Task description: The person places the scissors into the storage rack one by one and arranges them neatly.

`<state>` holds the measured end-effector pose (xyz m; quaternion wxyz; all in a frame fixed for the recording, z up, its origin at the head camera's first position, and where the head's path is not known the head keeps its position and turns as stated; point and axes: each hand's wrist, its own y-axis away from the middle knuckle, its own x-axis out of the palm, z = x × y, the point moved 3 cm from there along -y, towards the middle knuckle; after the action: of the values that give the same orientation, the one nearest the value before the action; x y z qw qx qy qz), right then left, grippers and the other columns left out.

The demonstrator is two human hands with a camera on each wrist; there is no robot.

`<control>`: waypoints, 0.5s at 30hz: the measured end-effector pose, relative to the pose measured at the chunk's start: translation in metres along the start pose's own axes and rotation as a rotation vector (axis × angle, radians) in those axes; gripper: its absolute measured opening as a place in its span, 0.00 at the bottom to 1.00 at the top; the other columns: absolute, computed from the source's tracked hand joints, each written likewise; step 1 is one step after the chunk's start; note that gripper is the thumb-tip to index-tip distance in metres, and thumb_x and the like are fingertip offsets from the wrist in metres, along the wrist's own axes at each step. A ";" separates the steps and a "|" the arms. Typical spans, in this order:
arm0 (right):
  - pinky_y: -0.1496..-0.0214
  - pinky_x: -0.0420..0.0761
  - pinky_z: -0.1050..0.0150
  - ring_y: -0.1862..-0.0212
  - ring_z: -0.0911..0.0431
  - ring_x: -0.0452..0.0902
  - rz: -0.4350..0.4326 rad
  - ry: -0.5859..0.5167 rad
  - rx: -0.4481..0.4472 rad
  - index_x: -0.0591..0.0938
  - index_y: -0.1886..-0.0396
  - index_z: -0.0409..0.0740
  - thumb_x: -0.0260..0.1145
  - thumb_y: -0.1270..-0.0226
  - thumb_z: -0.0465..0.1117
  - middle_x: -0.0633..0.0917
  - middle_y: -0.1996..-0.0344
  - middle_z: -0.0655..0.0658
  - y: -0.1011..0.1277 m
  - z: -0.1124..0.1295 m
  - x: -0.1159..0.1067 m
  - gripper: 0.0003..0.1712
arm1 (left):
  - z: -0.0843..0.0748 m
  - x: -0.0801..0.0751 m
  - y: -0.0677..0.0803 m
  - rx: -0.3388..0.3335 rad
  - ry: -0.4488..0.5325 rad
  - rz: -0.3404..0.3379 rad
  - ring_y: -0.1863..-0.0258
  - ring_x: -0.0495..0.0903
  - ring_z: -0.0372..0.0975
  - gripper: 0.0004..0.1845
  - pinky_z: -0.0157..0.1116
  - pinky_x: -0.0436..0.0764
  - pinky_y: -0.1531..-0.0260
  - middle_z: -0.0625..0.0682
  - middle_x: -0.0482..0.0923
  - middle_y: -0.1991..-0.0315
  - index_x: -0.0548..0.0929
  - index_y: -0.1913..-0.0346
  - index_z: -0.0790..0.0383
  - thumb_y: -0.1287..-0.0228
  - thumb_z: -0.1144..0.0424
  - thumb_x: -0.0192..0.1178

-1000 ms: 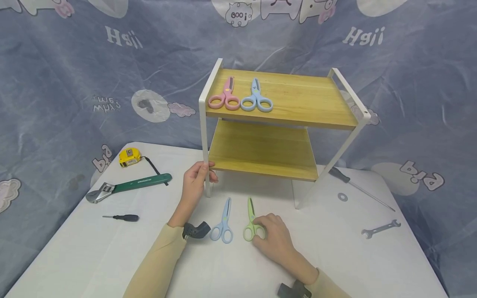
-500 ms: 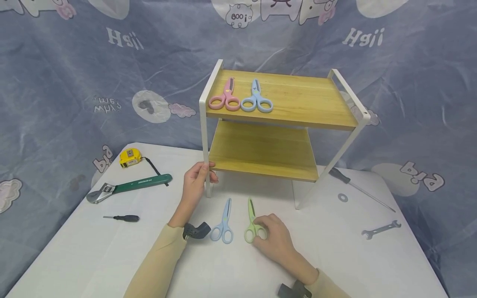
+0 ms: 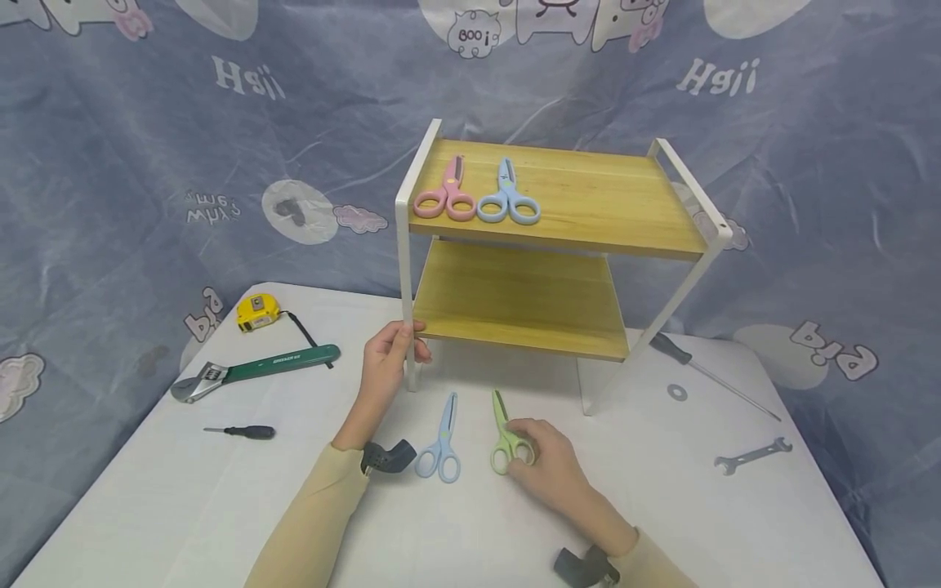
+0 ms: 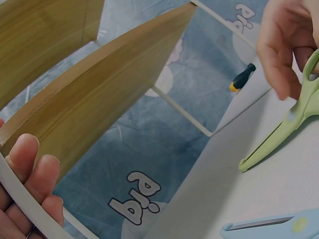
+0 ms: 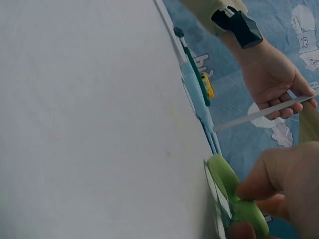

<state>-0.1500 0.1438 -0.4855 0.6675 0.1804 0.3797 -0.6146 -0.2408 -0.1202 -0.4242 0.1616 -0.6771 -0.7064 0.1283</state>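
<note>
Over the last second your right hand (image 3: pixel 547 465) closed its hold on the green scissors (image 3: pixel 505 433): your fingertips had only rested against the handle loops, and now your thumb and fingers pinched those loops, with the pair turned a little and drawn slightly toward you. In the right wrist view the green handle (image 5: pixel 234 204) sat tilted up against your fingers, so I judged the scissors were starting to leave the white table (image 3: pixel 220 506), though the blades in the left wrist view (image 4: pixel 279 137) looked close to the surface and I could not tell whether they had cleared it. Your left hand (image 3: pixel 385 355) had not shifted; its fingers were wrapped round the white front leg of the two-tier shelf (image 3: pixel 551 196), steadying it. The light blue scissors (image 3: pixel 441 445) lay untouched just left of the green pair, between your two hands, while the pink scissors (image 3: pixel 444 194) and the blue scissors (image 3: pixel 507 198) rested side by side on the top board. The grip looked like the start of a pick-up.
</note>
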 end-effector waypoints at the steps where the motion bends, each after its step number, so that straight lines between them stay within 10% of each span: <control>1: 0.45 0.84 0.52 0.50 0.51 0.85 0.015 0.003 -0.002 0.86 0.51 0.48 0.72 0.56 0.30 0.89 0.55 0.48 -0.001 0.000 -0.001 0.27 | 0.000 0.000 0.000 -0.002 -0.001 0.000 0.74 0.83 0.31 0.17 0.30 0.82 0.63 0.41 0.83 0.78 0.81 0.51 0.76 0.18 0.63 0.48; 15: 0.54 0.78 0.63 0.66 0.64 0.74 0.245 -0.067 0.048 0.88 0.55 0.53 0.64 0.44 0.35 0.88 0.62 0.52 -0.007 0.002 -0.010 0.17 | 0.002 -0.001 0.000 0.003 -0.010 0.000 0.74 0.83 0.31 0.16 0.30 0.82 0.63 0.57 0.83 0.77 0.81 0.51 0.76 0.18 0.64 0.48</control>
<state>-0.1557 0.1482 -0.4758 0.7456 0.2206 0.3173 -0.5430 -0.2412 -0.1209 -0.4261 0.1590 -0.6762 -0.7070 0.1327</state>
